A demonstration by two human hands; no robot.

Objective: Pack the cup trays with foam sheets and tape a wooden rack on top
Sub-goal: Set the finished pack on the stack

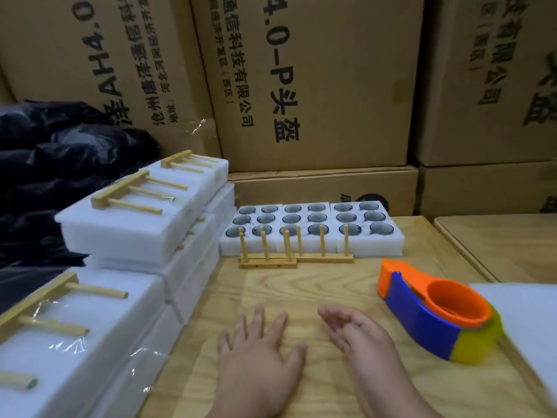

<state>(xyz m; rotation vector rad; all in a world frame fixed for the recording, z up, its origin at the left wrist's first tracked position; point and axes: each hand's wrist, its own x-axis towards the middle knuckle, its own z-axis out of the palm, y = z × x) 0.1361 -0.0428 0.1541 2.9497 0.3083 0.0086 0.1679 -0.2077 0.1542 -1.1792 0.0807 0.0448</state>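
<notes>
Left hand: the left hand point(259, 351) is laid palm down on the light wooden counter point(301, 291), fingers spread and straight; nothing is held.
Right hand: the right hand point(358, 333) is held just beside the left, turned edge-on with the fingers relaxed and loosely extended; nothing is gripped.
Cup trays: three white foam trays with round wells holding grey cups point(310, 227) are set side by side at the far edge of the counter, against the cardboard.
Loose racks: two pale wooden peg racks point(289, 257) are stood upright with pegs pointing up, just in front of the cup trays, one overlapping the other.
Tape dispenser: an orange, blue and yellow plastic tape dispenser point(434, 315) is lain on the counter to the right of the right hand, apart from it.
Foam sheets: a flat white foam sheet stack point(524, 321) is seen at the right edge, beside the dispenser; whether they touch cannot be told.
Packed bundles: white foam-wrapped bundles with wooden racks taped on top point(141, 218) are piled at the left, several layers high.
Background: large brown cardboard boxes with black print point(316, 86) are stacked behind the counter; a crumpled black plastic bag point(60, 152) is seen at far left.
</notes>
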